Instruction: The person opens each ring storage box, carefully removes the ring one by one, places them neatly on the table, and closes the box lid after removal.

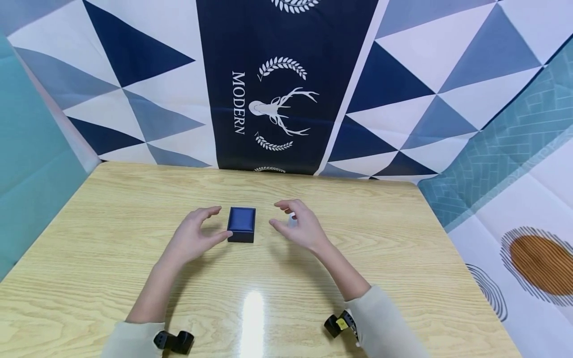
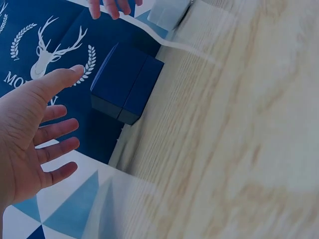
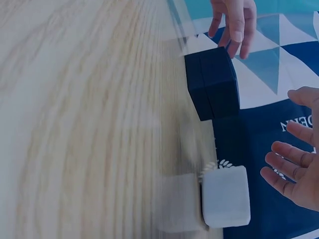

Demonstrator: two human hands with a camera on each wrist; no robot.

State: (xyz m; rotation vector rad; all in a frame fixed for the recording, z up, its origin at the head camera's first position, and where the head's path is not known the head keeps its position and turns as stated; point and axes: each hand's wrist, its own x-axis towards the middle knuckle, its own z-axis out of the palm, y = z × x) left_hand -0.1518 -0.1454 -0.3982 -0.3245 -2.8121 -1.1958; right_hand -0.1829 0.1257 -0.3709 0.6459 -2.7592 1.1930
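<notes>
A small dark blue box (image 1: 242, 221), lid closed, stands on the wooden table between the two hands. My left hand (image 1: 192, 236) hovers at its left with fingers loosely spread; the thumb overlaps the box's front corner in the head view, while the left wrist view shows a gap between thumb and box (image 2: 122, 82). To the right of the box, my right hand (image 1: 304, 226) is held above the table, fingers parted and holding nothing. A white rounded case (image 3: 226, 196) stands near that hand, mostly hidden behind it in the head view.
The light wooden table (image 1: 134, 199) ends at a patterned cloth (image 1: 286, 89) hanging behind it, printed with a deer head and triangles. A teal covering (image 1: 36, 149) is at the left. Each wrist wears a small black camera (image 1: 174, 342) near its sleeve.
</notes>
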